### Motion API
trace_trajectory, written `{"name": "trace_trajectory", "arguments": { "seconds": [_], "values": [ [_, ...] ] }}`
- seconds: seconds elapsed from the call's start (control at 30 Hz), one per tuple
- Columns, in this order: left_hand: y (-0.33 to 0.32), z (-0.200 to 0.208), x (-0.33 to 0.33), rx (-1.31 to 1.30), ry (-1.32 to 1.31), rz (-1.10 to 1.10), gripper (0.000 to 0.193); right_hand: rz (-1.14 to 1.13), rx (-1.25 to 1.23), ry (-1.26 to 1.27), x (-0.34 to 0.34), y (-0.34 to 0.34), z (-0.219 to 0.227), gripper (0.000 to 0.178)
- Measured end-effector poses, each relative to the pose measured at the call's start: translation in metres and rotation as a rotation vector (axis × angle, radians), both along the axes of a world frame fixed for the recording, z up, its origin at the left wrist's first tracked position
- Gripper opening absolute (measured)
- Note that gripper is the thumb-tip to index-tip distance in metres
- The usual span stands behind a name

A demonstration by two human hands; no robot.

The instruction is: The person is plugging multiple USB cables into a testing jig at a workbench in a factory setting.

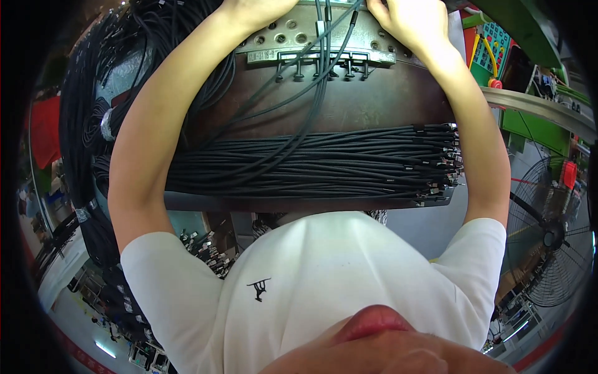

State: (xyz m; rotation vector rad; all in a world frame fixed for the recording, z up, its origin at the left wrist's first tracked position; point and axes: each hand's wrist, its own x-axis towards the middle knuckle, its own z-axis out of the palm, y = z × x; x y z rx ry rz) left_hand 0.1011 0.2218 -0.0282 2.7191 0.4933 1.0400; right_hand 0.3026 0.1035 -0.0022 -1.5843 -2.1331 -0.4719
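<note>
At the top edge, my left hand (263, 9) and my right hand (412, 20) lie on either side of a perforated metal block (268, 38). Most of their fingers are cut off by the frame, so what they hold is hidden. Several black cables (323, 81) run over the block between my hands and trail back toward me. One cable end with a dark sleeve (354, 20) slants up near my right hand. Along the block's near edge, several dark T-shaped pins (298, 71) stick out below a metal bar (265, 56).
A thick bundle of black cables (299, 159) lies across the near table, connector ends at the right. More coiled cables (81, 118) hang at the left. At the right are a floor fan (551, 234), a curved metal rail (536, 106) and a green tray (492, 47).
</note>
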Motion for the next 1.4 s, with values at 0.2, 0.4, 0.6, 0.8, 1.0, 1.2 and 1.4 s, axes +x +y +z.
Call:
{"name": "trace_trajectory", "arguments": {
  "seconds": [0.2,0.4,0.6,0.8,1.0,1.2,1.4],
  "values": [
    [-0.004,0.003,-0.006,-0.178,0.155,0.07,0.035,-0.165,-0.239,0.087,-0.002,0.013,-0.002,0.053],
    [-0.008,0.002,-0.013,-0.023,0.03,0.215,0.035,-0.222,-0.31,0.496,0.005,0.005,-0.004,0.044],
    [-0.017,0.023,-0.008,0.001,0.33,0.312,0.037,-0.196,-0.131,0.248,0.023,0.012,-0.016,0.043],
    [-0.081,0.052,-0.066,-0.188,0.075,0.254,0.064,-0.292,-0.547,0.509,0.013,-0.023,0.017,0.059],
    [-0.182,0.058,-0.143,-0.32,0.124,0.172,0.047,-0.348,-0.426,0.276,0.004,-0.012,0.014,0.041],
    [-0.24,0.035,-0.182,-0.286,0.137,0.164,0.04,0.014,-0.029,0.252,0.01,0.003,0.016,0.026],
    [-0.239,0.025,-0.15,-0.149,-0.025,-0.104,0.021,-0.245,-0.217,0.277,-0.008,-0.009,0.02,0.034]
  ]
}}
